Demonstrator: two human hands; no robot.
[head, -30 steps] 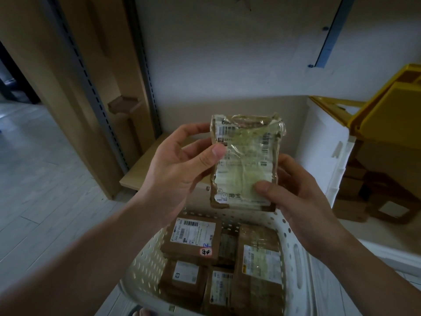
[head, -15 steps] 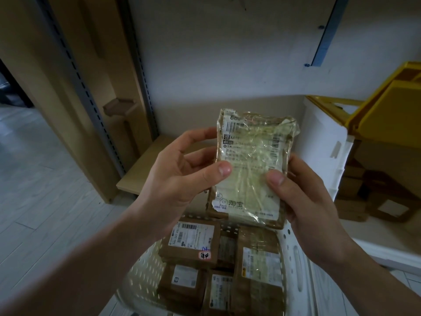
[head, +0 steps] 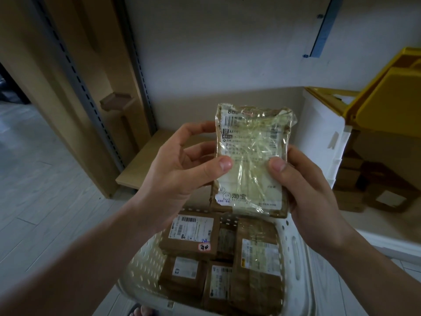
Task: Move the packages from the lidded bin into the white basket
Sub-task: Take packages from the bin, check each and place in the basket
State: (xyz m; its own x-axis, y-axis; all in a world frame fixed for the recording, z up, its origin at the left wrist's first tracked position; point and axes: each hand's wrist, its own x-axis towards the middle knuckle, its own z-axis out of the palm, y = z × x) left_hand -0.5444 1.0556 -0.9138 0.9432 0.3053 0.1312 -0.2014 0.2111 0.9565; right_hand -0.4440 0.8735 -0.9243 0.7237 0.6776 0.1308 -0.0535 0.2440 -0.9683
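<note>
both hands, left hand point(head: 175, 169) and right hand point(head: 305, 185), pinch the taped package point(head: 250, 160) by its side edges over the white basket point(head: 293, 252); looks light, stiff, tape-slick, best held at edges.

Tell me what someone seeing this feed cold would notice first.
First, the taped package held up at centre frame, gripped between the left hand and right hand, its shiny label facing the camera. Directly below it sits the white basket, already holding several brown packages. At the right edge, the bin's yellow lid stands open.
</note>
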